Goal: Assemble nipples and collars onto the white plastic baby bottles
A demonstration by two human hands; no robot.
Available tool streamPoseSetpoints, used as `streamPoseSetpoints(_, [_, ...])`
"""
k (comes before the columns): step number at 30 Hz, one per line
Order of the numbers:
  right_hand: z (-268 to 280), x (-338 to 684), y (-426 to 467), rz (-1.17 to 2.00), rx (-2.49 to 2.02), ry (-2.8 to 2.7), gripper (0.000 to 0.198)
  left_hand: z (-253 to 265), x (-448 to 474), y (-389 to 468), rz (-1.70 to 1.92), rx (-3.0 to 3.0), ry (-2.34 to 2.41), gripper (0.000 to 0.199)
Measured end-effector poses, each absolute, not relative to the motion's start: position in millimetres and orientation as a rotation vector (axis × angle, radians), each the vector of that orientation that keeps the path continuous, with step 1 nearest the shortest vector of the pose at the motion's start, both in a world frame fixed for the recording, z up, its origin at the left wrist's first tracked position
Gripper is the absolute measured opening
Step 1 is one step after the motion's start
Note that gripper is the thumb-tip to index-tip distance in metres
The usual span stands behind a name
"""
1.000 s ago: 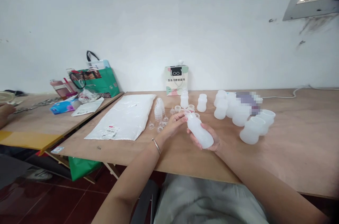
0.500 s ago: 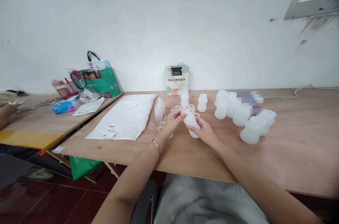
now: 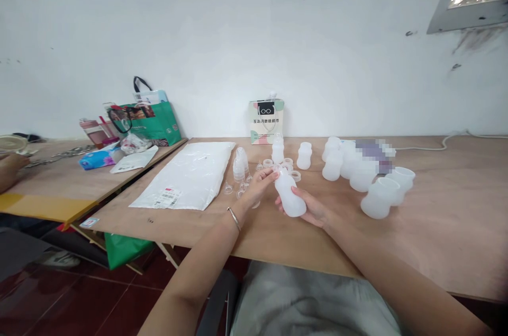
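Observation:
A frosted white baby bottle point(image 3: 290, 196) is held tilted over the table, its top leaning to the left. My right hand point(image 3: 309, 210) is wrapped round its body from the right and below. At its neck, my left hand point(image 3: 262, 182) pinches the clear top part, whose detail is hidden by the fingers. Clear nipples point(image 3: 228, 188) lie on the table by my left hand. White collar rings point(image 3: 294, 176) lie just beyond the held bottle. Behind them a bottle with a clear cap point(image 3: 278, 152) stands upright. Stacked clear caps point(image 3: 239, 169) stand to the left.
Several open bottles point(image 3: 375, 201) stand at the right, and one bottle point(image 3: 305, 156) stands at the back. A white plastic mailer point(image 3: 186, 172) covers the table's left part. A paper bag point(image 3: 260, 129) leans on the wall. Another person's hand point(image 3: 11, 169) is at the far-left table.
My right hand has shifted round the bottle's body, its fingers now underneath. The bottle has moved slightly lower and shows more of its side. My left hand stays at the neck.

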State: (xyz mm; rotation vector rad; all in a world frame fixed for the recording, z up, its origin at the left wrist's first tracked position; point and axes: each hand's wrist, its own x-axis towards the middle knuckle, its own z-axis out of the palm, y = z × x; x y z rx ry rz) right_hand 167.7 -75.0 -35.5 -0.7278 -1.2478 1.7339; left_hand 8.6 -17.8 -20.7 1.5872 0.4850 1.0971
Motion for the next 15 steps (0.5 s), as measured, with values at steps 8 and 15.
streamPoseSetpoints(8, [-33.8, 172.0, -64.0, 1.154, -0.905, -1.431, 0.038, -1.1, -30.2, 3.9, 1.888, 1.781, 1.277, 0.061])
streamPoseSetpoints(15, [-56.4, 176.4, -47.2, 0.949, -1.004, -1.544, 0.054, -19.9, -44.0, 26.8, 1.469, 1.989, 2.062, 0.055])
